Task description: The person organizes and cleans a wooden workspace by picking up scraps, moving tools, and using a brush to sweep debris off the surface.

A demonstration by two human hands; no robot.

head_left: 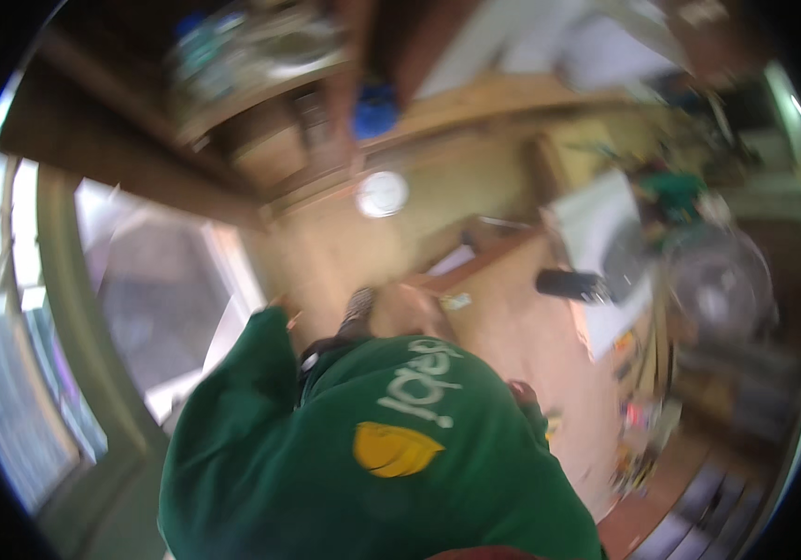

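The view is smeared by motion. My left arm hangs in a green sleeve at the left, and only a blurred bit of my left hand (289, 310) shows past the cuff. Its fingers cannot be made out. At the right side of my green sweatshirt (326, 457), a small reddish-brown patch appears to be part of my right hand (522, 390); the sweatshirt hides the rest. This patch is nearest to a light wooden bench top (522, 327). I cannot see anything held in either hand. A shoe (359, 306) shows on the floor beyond my body.
On the bench lie a black cylinder-like object (569, 285) and white sheets (597, 215). A round, see-through object (718, 280) stands at the right. Ahead are a white disc (382, 194), a blue object (374, 112) and a cluttered shelf (260, 103). A window (153, 271) is at left.
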